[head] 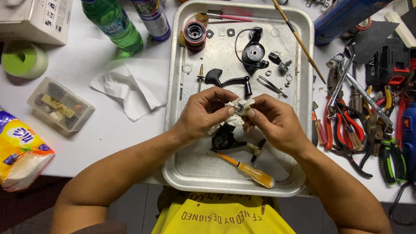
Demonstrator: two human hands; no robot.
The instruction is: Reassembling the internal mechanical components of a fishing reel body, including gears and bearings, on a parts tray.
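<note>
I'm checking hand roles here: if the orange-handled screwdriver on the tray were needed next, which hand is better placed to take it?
Probably the right hand. The screwdriver lies just below it, handle pointing right, while the left hand pinches the tissue-wrapped small part.

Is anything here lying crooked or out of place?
One thing: a thin wooden stick lies slantwise across the metal tray's upper right rim, half on, half off. Otherwise both hands hold a small round part in white tissue; nothing looks spilled.
</note>
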